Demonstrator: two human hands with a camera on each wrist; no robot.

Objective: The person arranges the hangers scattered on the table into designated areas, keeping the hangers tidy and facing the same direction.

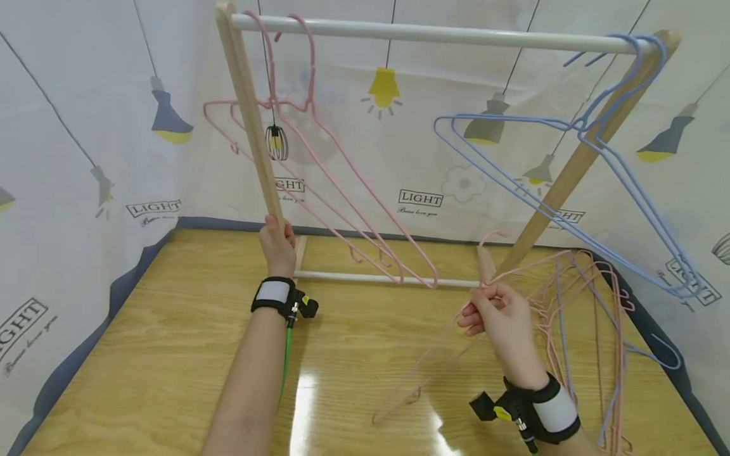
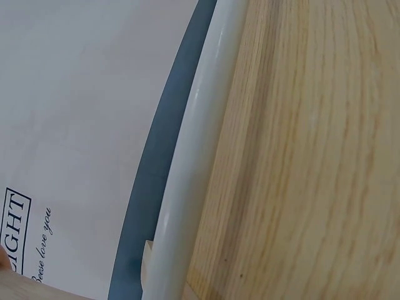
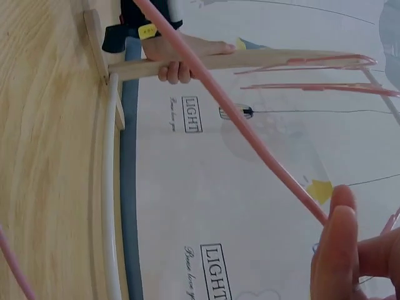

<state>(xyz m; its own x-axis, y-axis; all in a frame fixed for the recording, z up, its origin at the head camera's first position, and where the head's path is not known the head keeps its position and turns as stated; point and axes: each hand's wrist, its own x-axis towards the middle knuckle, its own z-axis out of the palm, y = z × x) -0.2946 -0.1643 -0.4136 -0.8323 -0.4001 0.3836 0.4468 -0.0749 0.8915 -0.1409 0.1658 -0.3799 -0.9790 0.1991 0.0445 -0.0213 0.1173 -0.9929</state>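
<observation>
My left hand [image 1: 278, 246] grips the left wooden post [image 1: 251, 120] of a garment rack low down. In my right hand [image 1: 502, 316] a pink hanger [image 1: 422, 361] is pinched between thumb and fingers near its neck, tilted above the table; its pink wire [image 3: 231, 112] crosses the right wrist view. From the left end of the white top bar [image 1: 433, 33] hang two pink hangers [image 1: 353, 168]. Two blue hangers [image 1: 513, 171] hang at its right end. The left wrist view shows mostly the white lower bar [image 2: 194, 150].
A pile of pink and blue hangers [image 1: 618, 329] lies on the table's right side, beside my right forearm. The rack's right wooden post [image 1: 570, 171] slants behind it. A lamp-patterned cloth [image 1: 353, 139] stands behind and around the wooden table [image 1: 188, 354].
</observation>
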